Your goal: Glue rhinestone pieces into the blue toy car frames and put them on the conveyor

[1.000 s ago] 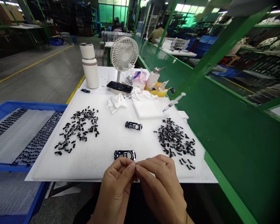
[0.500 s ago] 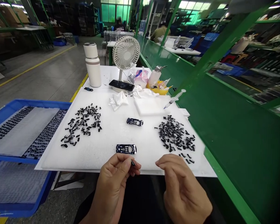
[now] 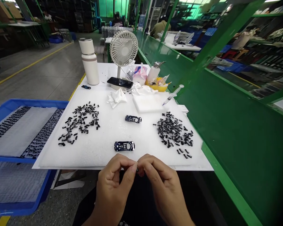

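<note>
Over the near table edge, my left hand (image 3: pixel 118 182) and my right hand (image 3: pixel 159 185) meet at the fingertips. Both are pinched on a small dark glossy part (image 3: pixel 137 169), mostly hidden by the fingers. Just beyond them a dark toy car body (image 3: pixel 124 146) lies flat on the white foam sheet (image 3: pixel 89 157). A second toy car body (image 3: pixel 133 119) lies farther back. Small black parts are scattered in a loose group (image 3: pixel 81 121) on the left, and a denser pile (image 3: pixel 173 128) of similar parts is on the right.
A syringe (image 3: pixel 173 94) leans on a white foam block (image 3: pixel 147 103). Behind stand a fan (image 3: pixel 124 48), a phone (image 3: pixel 120 82), a white bottle (image 3: pixel 90 67) and a yellow bowl (image 3: pixel 158 88). Blue trays (image 3: pixel 37 102) sit at left; a green surface (image 3: pixel 226 131) runs along the right.
My right hand has moved left to meet my left hand at the small part, which now shows less between the fingers. The whole view has shifted slightly.
</note>
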Available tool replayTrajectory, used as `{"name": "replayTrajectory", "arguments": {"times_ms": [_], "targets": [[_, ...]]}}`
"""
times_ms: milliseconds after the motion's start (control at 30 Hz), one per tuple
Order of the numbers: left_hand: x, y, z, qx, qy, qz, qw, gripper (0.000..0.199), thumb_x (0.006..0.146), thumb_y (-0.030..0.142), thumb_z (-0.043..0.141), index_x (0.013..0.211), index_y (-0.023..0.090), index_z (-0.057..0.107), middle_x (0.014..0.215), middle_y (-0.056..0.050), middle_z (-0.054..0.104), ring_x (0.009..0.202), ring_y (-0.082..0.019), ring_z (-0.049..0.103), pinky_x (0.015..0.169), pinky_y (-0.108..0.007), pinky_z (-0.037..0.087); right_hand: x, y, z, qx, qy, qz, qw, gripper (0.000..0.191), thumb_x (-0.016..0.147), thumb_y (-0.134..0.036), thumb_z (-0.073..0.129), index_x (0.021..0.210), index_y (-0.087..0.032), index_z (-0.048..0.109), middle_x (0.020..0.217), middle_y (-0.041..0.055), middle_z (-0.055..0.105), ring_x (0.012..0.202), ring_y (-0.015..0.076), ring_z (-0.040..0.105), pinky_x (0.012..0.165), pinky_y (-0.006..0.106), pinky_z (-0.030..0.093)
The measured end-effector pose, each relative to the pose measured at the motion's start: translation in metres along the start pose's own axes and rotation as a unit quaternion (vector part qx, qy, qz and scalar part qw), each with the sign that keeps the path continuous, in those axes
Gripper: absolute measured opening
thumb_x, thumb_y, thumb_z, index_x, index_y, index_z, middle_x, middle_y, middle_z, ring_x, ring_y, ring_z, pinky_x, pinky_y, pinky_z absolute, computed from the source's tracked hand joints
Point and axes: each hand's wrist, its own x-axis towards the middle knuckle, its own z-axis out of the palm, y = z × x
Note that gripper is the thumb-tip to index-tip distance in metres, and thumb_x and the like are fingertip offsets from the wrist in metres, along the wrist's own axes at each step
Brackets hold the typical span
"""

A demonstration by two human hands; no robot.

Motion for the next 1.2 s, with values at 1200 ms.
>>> {"name": "replayTrajectory", "arguments": {"times_ms": [1200], "targets": [[0.009, -0.014, -0.025, 0.313, -0.078, 0.177, 0.93, 0.015, 0.094, 0.009, 0.037, 0.096, 0.023, 0.043, 0.08, 0.002, 0.057, 0.07, -0.01, 0.057, 0.065, -0.019, 0.047, 0.024, 0.003, -0.022, -0.211, -0.189, -0.105, 0.953, 0.015, 0.089, -0.009, 0.055, 0.095, -0.021, 0.061, 0.084, 0.0009, 0.062, 0.074, 0.0095, 0.06, 0.064, 0.019, 0.05]]}}
